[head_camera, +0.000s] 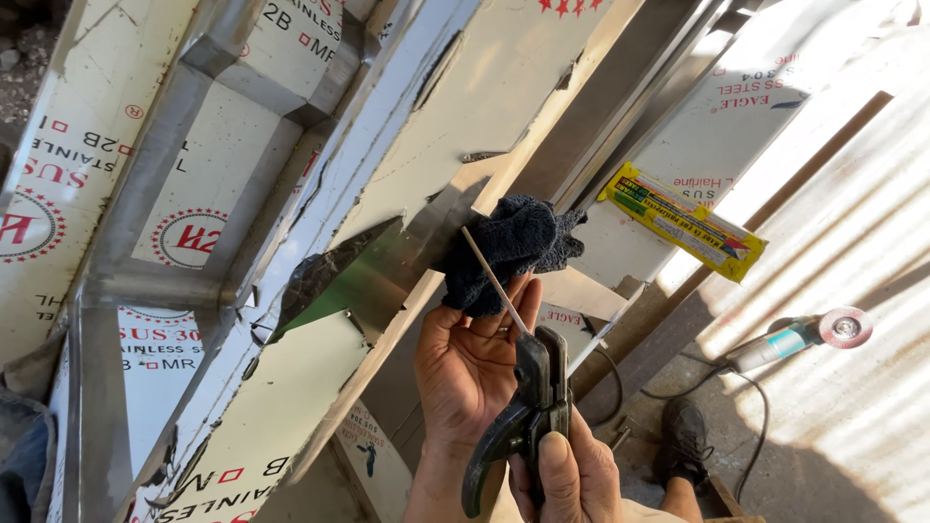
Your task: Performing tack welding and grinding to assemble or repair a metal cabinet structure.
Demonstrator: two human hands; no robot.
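Welding rod (494,281) sits pinched in the dark clamp holder (528,407), just above the right hand (567,479). That hand's fingers are curled tight around the holder's handles. The left hand (470,363) is beside it, fingers closed on a black cloth (509,254) at the rod's tip. Past the fingertips lies a steel sheet (387,261) with its white film peeled back. Farther right, a yellow box (683,221) rests on metal, and a grinder (804,336) lies below. The thin rod could slip or bend if the squeeze goes loose.
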